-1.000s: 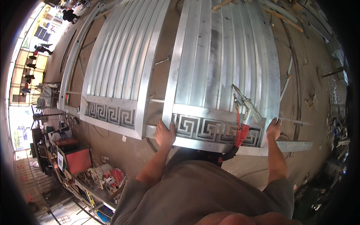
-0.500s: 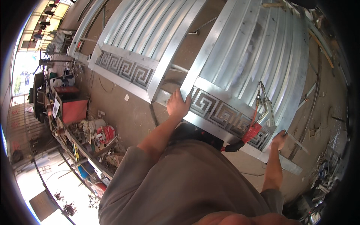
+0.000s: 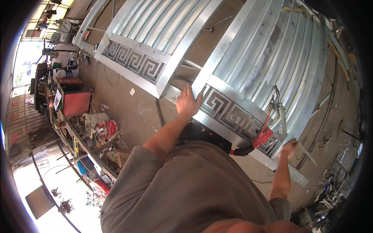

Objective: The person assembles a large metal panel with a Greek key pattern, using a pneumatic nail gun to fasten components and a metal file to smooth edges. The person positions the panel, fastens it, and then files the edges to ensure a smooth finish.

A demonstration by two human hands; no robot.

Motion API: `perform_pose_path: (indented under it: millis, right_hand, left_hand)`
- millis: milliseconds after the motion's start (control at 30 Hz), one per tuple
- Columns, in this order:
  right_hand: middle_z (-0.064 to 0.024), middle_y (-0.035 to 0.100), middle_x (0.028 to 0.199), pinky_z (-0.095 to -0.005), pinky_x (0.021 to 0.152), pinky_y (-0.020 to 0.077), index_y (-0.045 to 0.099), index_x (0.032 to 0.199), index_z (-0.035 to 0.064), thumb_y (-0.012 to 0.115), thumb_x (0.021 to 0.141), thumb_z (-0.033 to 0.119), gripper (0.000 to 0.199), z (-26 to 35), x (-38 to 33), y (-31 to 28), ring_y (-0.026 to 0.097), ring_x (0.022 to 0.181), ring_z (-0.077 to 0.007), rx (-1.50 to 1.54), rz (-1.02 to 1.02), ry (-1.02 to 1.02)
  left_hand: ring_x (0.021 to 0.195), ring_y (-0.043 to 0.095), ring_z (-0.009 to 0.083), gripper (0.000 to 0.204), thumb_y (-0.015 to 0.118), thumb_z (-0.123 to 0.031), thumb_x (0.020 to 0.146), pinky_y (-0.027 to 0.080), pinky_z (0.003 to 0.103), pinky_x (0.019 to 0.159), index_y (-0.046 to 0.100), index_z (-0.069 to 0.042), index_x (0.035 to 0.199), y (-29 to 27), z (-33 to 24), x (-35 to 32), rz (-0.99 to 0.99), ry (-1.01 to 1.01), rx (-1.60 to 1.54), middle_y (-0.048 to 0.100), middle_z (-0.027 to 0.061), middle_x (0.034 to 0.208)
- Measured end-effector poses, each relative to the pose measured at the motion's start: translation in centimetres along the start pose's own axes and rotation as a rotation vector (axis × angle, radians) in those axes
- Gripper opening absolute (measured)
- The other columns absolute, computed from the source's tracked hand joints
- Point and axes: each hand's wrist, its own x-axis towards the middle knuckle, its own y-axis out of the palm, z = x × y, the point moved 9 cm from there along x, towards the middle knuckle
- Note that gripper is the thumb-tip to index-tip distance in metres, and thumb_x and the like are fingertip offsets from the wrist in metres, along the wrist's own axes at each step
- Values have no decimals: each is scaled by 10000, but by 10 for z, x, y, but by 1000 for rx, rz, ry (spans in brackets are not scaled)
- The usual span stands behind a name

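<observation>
On gate panel (image 3: 248,77) lower frame: left hand (image 3: 188,104) flat, fingers spread; right hand (image 3: 289,147) gripping corner

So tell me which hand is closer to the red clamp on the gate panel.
Right. The right hand grips the gate panel's lower corner just beside the red clamp. The left hand presses on the patterned border farther along, well away from it.
</observation>
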Motion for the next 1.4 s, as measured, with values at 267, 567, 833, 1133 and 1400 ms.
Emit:
perform_pose_path:
  millis: [267,567,833,1133,1400]
  right_hand:
    - [-161,599,1503,-520,1105,462,445,1593,206,332,1007,670,755,4,-5,-4,614,1300,-429,21,-28,-8]
    - [-125,577,1538,-512,1129,449,437,1598,211,339,1028,637,719,4,-7,-3,600,1325,-413,35,28,21]
    - [-134,568,1543,-535,1112,458,424,1603,219,333,1037,631,707,1,0,-1,604,1308,-436,1,25,11]
    - [-142,587,1520,-557,1074,478,465,1560,207,343,1053,593,649,6,-5,-5,613,1294,-437,26,17,-38]
    - [-166,567,1530,-554,1088,475,461,1567,163,334,1064,584,668,0,8,3,607,1299,-441,17,-15,-78]
  left_hand:
    - [1182,643,388,728,616,-515,964,508,494,1013,494,24,1438,0,0,1,17,-1,-3,660,223,1257]
    - [1194,635,382,703,617,-508,966,493,503,1026,493,9,1426,0,1,0,28,-23,-22,654,212,1259]
    - [1191,634,357,702,627,-504,964,496,492,1015,490,12,1421,-4,0,0,35,-26,-18,652,198,1250]
    - [1179,643,356,659,644,-487,973,494,488,1030,502,-18,1414,-12,-2,-2,54,-53,-39,662,187,1234]
    - [1188,642,379,657,636,-499,973,479,500,1044,513,-21,1406,-9,1,-3,25,-48,-62,664,199,1247]
